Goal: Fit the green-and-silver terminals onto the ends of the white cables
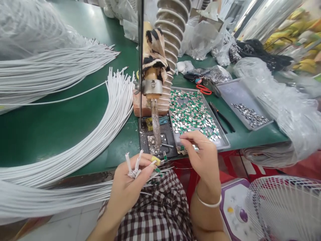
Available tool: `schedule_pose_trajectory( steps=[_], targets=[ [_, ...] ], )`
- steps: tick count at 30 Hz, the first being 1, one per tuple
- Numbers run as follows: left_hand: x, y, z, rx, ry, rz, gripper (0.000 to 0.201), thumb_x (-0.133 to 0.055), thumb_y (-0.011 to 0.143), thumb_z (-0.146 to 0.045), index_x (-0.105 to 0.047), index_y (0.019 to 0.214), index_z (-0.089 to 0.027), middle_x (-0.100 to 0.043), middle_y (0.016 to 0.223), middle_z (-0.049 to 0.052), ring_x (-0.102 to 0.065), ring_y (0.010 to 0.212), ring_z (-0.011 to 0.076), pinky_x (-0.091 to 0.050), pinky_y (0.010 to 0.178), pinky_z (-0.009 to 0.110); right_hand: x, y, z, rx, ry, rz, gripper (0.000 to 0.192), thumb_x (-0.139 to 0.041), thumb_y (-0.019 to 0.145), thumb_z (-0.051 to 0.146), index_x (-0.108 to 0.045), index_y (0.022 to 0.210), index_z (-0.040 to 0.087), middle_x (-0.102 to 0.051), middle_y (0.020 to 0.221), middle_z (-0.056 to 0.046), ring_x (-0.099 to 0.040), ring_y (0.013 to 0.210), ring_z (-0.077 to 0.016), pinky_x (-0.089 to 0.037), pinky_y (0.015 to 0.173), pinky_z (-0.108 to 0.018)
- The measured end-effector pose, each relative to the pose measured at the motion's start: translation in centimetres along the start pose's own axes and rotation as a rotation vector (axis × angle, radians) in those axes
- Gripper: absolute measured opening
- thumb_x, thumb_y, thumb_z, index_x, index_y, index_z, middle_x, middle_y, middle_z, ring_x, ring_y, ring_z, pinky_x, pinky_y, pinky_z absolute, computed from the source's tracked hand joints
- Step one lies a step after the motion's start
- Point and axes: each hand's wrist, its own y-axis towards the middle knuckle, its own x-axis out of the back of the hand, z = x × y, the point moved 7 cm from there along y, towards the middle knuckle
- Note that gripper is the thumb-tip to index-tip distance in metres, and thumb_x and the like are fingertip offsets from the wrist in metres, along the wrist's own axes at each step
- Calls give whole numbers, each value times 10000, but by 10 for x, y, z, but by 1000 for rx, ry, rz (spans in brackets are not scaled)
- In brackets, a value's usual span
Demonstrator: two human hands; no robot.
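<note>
My left hand (130, 180) is closed around several short-looking white cable ends (136, 164), held just in front of the bench edge. Yellow wrapping (155, 160) covers one of its fingertips. By that fingertip is a small green circuit board (165, 156) with metal on it. My right hand (204, 160) is pinched over the near edge of a metal tray (227, 142) of green and silver connector boards (193, 112). A thin solder wire (200, 141) runs through its fingers. Between and beyond the hands, a clamped soldering iron (155, 124) points down at a dark, solder-spattered pad (144, 140).
A large bundle of white cables (100, 134) curves across the left of the green bench (50, 134). A ribbed hose (173, 33) rises behind the iron. To the right are pliers (222, 117), red-handled scissors (203, 89), a tray of metal shells (250, 115) and a fan (286, 207).
</note>
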Motion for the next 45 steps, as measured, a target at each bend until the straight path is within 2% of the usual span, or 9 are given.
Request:
schedule_pose_trajectory(
  steps=[2,4,7,11,17,23,30,37,45],
  targets=[
    [-2,1,-3,19,-19,-1,202,-654,871,-219,-704,676,-209,-778,832,43,-704,744,203,-525,646,297,3,-10,7,-105,271,-91,105,-663,885,185,-651,784,210,-653,634,40,-594,514,-107,-480,476,-218],
    [-3,3,-5,37,-33,-25,209,-638,876,-214,-708,679,-216,-790,848,39,-719,773,211,-529,642,301,-5,-20,15,-192,477,-77,64,-666,873,155,-679,833,204,-637,576,64,-592,435,-85,-480,412,-179],
    [-5,4,-9,7,-23,-43,209,-632,880,-188,-722,694,-220,-810,896,31,-733,803,205,-534,650,289,-16,-30,27,-227,616,-88,98,-686,837,107,-713,852,200,-726,655,33,-723,541,-115,-607,522,-179],
    [-7,6,-18,-100,-5,-23,216,-636,878,-135,-732,705,-220,-822,879,-5,-739,763,153,-548,707,245,-28,-35,29,-252,655,-109,138,-728,800,74,-721,809,212,-763,698,28,-765,587,-127,-638,572,-162],
    [-5,8,-23,-149,19,-44,225,-626,861,-86,-719,710,-224,-821,849,-43,-741,769,114,-543,723,187,-27,-38,33,-159,604,-141,164,-720,816,59,-715,843,221,-760,688,49,-753,563,-107,-618,553,-132],
    [-4,9,-27,-163,63,-59,217,-622,850,-80,-677,684,-208,-812,850,-43,-718,730,102,-528,688,181,-18,-44,38,32,333,-228,315,-479,973,43,-693,1125,217,-788,984,-18,-771,882,-114,-652,797,-214],
    [-1,13,-33,-183,76,-84,210,-630,843,-76,-689,690,-207,-809,865,-45,-727,756,90,-537,711,155,-6,-38,62,272,146,-337,191,-667,905,55,-734,1005,203,-783,971,-38,-756,902,-144,-660,834,-271],
    [0,14,-41,-212,39,-95,228,-635,848,-53,-700,707,-220,-796,852,-67,-724,769,74,-537,726,135,-5,-33,71,301,136,-354,195,-690,886,37,-745,996,187,-756,981,-49,-737,895,-128,-653,820,-255],
    [-2,10,-33,-184,15,-43,231,-623,868,-60,-698,730,-229,-790,869,-67,-721,789,80,-538,745,146,-5,-35,65,259,284,-252,195,-663,882,27,-736,1010,154,-750,984,-55,-727,920,-139,-619,844,-267]
  ],
)
